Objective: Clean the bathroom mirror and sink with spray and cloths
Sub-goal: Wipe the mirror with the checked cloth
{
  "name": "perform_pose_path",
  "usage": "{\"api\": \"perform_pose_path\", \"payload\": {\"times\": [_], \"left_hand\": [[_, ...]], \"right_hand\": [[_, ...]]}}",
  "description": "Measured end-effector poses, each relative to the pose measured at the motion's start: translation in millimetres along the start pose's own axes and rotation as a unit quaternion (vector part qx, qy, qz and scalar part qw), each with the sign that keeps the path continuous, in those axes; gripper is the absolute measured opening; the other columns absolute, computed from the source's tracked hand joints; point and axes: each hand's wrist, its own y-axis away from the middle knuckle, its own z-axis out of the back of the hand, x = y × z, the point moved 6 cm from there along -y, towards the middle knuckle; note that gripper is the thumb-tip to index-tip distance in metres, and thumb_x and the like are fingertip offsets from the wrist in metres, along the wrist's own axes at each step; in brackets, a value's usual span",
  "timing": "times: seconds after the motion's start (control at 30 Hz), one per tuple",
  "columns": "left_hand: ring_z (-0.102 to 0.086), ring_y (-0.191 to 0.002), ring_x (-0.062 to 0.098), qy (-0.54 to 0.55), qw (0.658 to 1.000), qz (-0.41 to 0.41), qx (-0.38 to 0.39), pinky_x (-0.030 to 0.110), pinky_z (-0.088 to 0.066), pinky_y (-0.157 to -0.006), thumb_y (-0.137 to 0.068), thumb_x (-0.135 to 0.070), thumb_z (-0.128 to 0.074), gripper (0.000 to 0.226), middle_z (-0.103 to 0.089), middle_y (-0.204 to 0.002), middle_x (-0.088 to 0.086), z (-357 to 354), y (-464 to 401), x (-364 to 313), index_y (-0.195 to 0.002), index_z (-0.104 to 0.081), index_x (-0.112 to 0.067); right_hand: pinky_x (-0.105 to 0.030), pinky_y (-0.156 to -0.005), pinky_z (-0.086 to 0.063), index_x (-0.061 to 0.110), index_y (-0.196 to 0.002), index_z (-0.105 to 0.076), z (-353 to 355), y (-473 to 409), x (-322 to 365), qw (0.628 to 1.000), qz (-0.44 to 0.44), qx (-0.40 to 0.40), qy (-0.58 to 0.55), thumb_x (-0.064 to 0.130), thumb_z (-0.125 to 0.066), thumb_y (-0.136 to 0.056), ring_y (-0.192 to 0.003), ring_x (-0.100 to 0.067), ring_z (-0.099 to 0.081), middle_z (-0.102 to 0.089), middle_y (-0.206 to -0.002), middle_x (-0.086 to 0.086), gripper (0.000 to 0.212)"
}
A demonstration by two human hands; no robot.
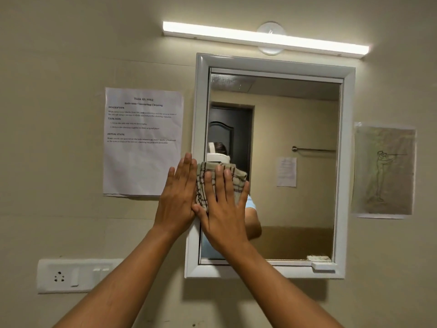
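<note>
Wall: mirror (272, 166) under lamp (264, 39)
Right hand (221, 209): flat, fingers straight, pressing cloth (203, 183) at glass's 9 o'clock
Left hand (177, 200): flat on frame (347, 162)

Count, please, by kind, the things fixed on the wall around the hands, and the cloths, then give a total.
White-framed rectangular mirror: 1
Long white tube light: 1
White paper sheets taped on the wall: 2, printed task sheet and pale drawing sheet
White plastic switch and socket panel: 1
Beige striped cloth: 1
Total: 6
</note>
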Motion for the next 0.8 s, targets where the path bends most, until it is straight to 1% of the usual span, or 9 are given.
{"api": "perform_pose_path", "payload": {"times": [0.13,0.2,0.33,0.4,0.43,0.5,0.67,0.73,0.8], "left_hand": [[-0.008,-0.152,0.028,-0.036,0.999,-0.005,0.023,0.052,-0.019,-0.12,-0.095,-0.034,-0.03,0.071,-0.003,-0.165,0.016,-5.3,18.6,-3.1,-0.156,-0.007,-0.004],[-0.008,-0.152,0.028,-0.048,0.999,0.0,0.025,0.053,-0.019,-0.121,-0.095,-0.031,-0.028,0.07,-0.003,-0.165,0.016,-5.9,23.2,-7.6,-0.156,-0.008,-0.003],[-0.005,-0.153,0.027,-0.072,0.997,0.011,0.018,0.052,-0.018,-0.121,-0.089,-0.01,-0.031,0.072,-0.001,-0.165,0.015,-6.4,26.2,-12.5,-0.156,-0.004,-0.005],[-0.003,-0.153,0.026,-0.084,0.996,0.022,0.019,0.052,-0.016,-0.122,-0.092,-0.009,-0.028,0.07,0.0,-0.165,0.014,-5.7,26.3,-13.5,-0.156,-0.003,-0.007],[-0.004,-0.153,0.027,-0.085,0.996,0.027,0.021,0.051,-0.015,-0.122,-0.097,-0.015,-0.018,0.062,-0.001,-0.165,0.014,-5.6,26.7,-13.9,-0.156,-0.004,-0.007],[-0.007,-0.152,0.029,-0.087,0.995,0.038,0.025,0.051,-0.014,-0.122,-0.1,-0.031,-0.003,0.062,-0.005,-0.164,0.015,-5.4,27.7,-15.4,-0.156,-0.008,-0.005],[-0.005,-0.153,0.028,-0.106,0.993,0.045,0.024,0.048,-0.011,-0.123,-0.09,-0.022,-0.019,0.07,-0.001,-0.165,0.014,-8.6,29.4,-15.4,-0.156,-0.004,-0.005],[-0.005,-0.153,0.028,-0.109,0.993,0.047,0.021,0.047,-0.01,-0.123,-0.089,-0.022,-0.022,0.071,-0.001,-0.165,0.014,-8.2,28.9,-18.2,-0.156,-0.004,-0.005],[-0.005,-0.153,0.028,-0.112,0.992,0.056,0.02,0.049,-0.012,-0.123,-0.087,-0.016,-0.027,0.074,-0.001,-0.165,0.014,-7.7,29.3,-19.0,-0.156,-0.003,-0.006]], "right_hand": [[-0.062,-0.118,0.001,0.019,-0.158,-0.006,-3.5,19.0,-4.6,0.999,0.039,0.006,0.004,0.059,-0.028,-0.1,-0.153,-0.024,0.003,0.003,-0.166,-0.007,0.074],[-0.064,-0.117,-0.004,0.019,-0.158,-0.008,-3.2,23.2,-12.6,0.998,0.068,0.011,0.005,0.059,-0.034,-0.098,-0.153,-0.023,0.0,0.001,-0.166,-0.005,0.076],[-0.066,-0.114,-0.017,0.02,-0.157,-0.01,0.2,26.4,-37.3,0.994,0.108,0.01,0.011,0.055,-0.033,-0.099,-0.153,-0.023,-0.005,-0.005,-0.166,-0.005,0.072],[-0.065,-0.116,-0.014,0.021,-0.157,-0.008,4.5,25.7,-54.2,0.995,0.103,0.005,0.02,0.054,-0.034,-0.099,-0.153,-0.023,-0.004,-0.004,-0.166,-0.005,0.072],[-0.064,-0.117,-0.011,0.021,-0.158,-0.006,7.2,25.0,-64.4,0.995,0.095,0.004,0.026,0.054,-0.034,-0.099,-0.153,-0.024,-0.003,-0.002,-0.166,-0.005,0.072],[-0.063,-0.118,-0.007,0.021,-0.158,-0.006,13.3,21.8,-89.6,0.997,0.07,0.001,0.038,0.055,-0.034,-0.099,-0.153,-0.025,0.0,0.0,-0.166,-0.005,0.073],[-0.062,-0.118,-0.008,0.02,-0.158,-0.011,33.9,14.4,-152.5,0.998,0.029,-0.003,0.05,0.058,-0.029,-0.099,-0.153,-0.027,-0.003,-0.006,-0.166,-0.008,0.072],[-0.061,-0.119,-0.007,0.02,-0.158,-0.01,40.5,12.6,-176.9,0.999,0.011,-0.004,0.051,0.059,-0.023,-0.099,-0.153,-0.027,-0.003,-0.005,-0.166,-0.008,0.071],[-0.061,-0.119,-0.006,0.02,-0.158,-0.007,45.7,11.7,-201.9,0.999,-0.018,-0.01,0.044,0.059,-0.026,-0.1,-0.153,-0.026,0.001,0.0,-0.166,-0.007,0.073]]}}
